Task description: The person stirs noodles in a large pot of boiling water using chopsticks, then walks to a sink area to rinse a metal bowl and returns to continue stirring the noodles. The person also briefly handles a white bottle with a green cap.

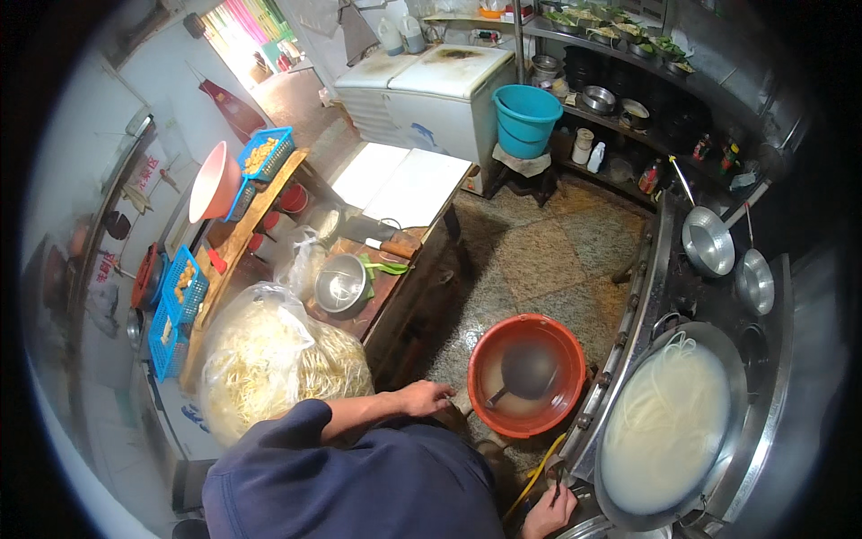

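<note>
My left hand (428, 397) hangs loosely in front of my body, fingers slightly curled and holding nothing. My right hand (552, 509) is low by the front edge of the stove, its fingers around a small dark handle or knob (556, 486). Beside it stands a large wok (616, 431) of cloudy liquid with pale noodles (663, 431). Between my hands and farther forward, a red plastic basin (477, 374) on the floor holds murky water and a dark round pan or ladle (528, 369). A yellow hose (535, 475) runs down near my right hand.
On the left, a big plastic bag of bean sprouts (283, 364), a metal bowl (341, 283) and a cleaver (385, 241) lie on a worktable (404, 168). Ladles (707, 242) rest on the stove. A blue bucket (526, 121) stands on a stool before a chest freezer (431, 87).
</note>
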